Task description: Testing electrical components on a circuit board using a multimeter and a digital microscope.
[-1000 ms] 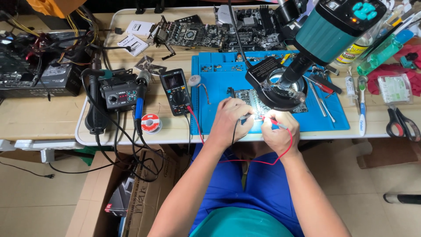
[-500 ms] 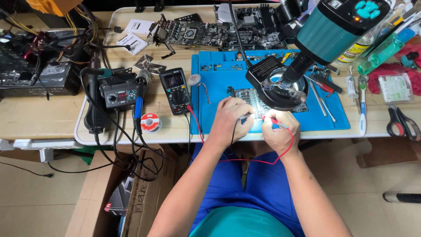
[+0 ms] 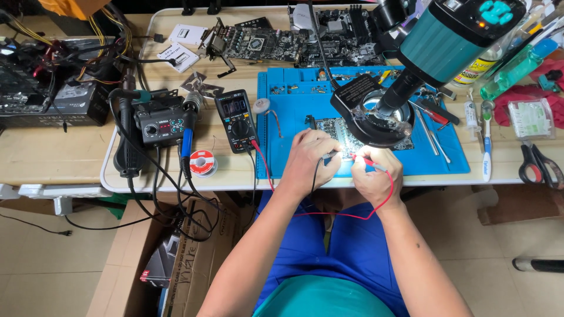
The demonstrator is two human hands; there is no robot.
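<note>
Nothing of note has shifted since the earlier pictures: both hands stay at the near edge of the blue work mat (image 3: 446, 158), and only the view has drifted slightly. The left hand (image 3: 308, 158) is closed around a black test probe (image 3: 330, 155), its tip pointing right toward the lit circuit board (image 3: 338, 126) that lies just beyond the knuckles. The right hand (image 3: 376, 176) pinches a red test probe (image 3: 367, 161), tip aimed left, so the two probes nearly meet over the board's near edge; whether they touch it cannot be told in the glare. A red lead (image 3: 346, 214) loops from the right hand down across the lap and up to the multimeter (image 3: 236, 120), which sits to the left of the left hand, off the mat. Directly beyond both hands, the ring light (image 3: 364, 114) of a teal microscope (image 3: 452, 35) hangs over the board. Farther left of the multimeter lie a solder spool (image 3: 202, 162) and a soldering station (image 3: 157, 124). Well to the right of the right hand lie a toothbrush (image 3: 486, 141) and scissors (image 3: 537, 164).
</note>
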